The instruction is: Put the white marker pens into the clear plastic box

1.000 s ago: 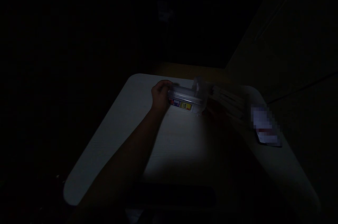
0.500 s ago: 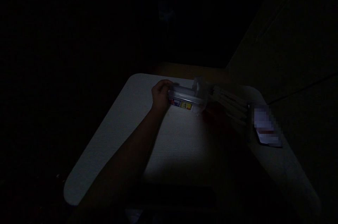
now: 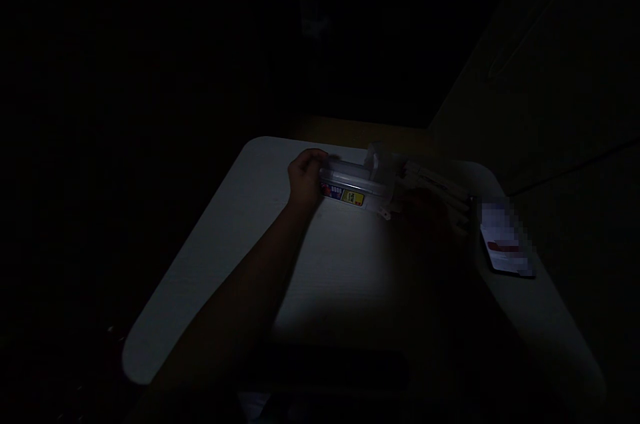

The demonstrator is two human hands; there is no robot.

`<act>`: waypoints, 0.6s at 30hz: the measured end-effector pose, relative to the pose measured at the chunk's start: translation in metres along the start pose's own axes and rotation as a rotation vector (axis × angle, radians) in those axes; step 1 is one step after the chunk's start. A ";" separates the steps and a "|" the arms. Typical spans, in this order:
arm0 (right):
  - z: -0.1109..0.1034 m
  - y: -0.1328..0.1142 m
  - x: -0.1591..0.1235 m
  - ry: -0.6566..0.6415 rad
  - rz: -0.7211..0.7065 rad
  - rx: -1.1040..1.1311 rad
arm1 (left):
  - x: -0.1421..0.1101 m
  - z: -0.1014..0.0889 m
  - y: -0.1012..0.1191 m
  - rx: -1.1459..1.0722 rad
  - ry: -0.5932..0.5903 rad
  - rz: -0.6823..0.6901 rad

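Observation:
My left hand (image 3: 305, 179) is closed round the left end of a clear plastic case (image 3: 350, 179). The case lies sideways on the white table (image 3: 225, 231), with a blue and yellow label along its near side. At its right end a clear flap (image 3: 379, 167) stands up. My right hand (image 3: 425, 214) is in deep shadow just right of the case, over several pale pens (image 3: 435, 179) lying side by side. Its fingers are too dark to make out, and so is anything in them.
A phone (image 3: 505, 241) with a lit, partly blurred screen lies near the table's right edge, beside the pens. A wall (image 3: 565, 111) rises on the right. Most of the surroundings are too dark to see.
My right hand has moved right, away from the case's open end and towards the pens. My left hand and the case have hardly moved.

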State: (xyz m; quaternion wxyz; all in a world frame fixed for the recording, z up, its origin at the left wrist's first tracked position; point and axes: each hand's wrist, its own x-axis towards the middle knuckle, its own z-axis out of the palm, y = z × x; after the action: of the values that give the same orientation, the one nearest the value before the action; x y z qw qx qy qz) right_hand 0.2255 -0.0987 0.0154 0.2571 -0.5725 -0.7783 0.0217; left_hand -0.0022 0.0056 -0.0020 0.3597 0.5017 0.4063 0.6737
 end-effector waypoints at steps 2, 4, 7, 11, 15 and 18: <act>0.002 -0.004 0.000 -0.012 -0.012 0.000 | 0.000 0.000 0.001 -0.016 -0.009 -0.009; 0.005 -0.008 0.000 -0.020 -0.022 -0.001 | 0.000 0.000 0.003 -0.029 -0.014 -0.020; 0.004 -0.008 -0.002 -0.015 -0.016 -0.016 | 0.000 0.000 0.004 -0.033 -0.009 -0.030; -0.006 0.000 -0.001 0.016 0.007 -0.064 | 0.000 0.000 0.002 -0.008 -0.005 -0.010; -0.004 -0.004 0.003 0.013 -0.017 -0.092 | 0.001 0.000 0.000 -0.021 -0.008 -0.014; 0.005 -0.014 0.004 -0.007 -0.044 -0.100 | 0.001 -0.001 0.000 -0.019 -0.021 -0.003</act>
State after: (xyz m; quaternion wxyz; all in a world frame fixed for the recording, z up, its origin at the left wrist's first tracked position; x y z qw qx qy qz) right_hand 0.2105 -0.0982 0.0173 0.2259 -0.5674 -0.7916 -0.0210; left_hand -0.0033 0.0067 -0.0021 0.3698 0.5046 0.3970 0.6715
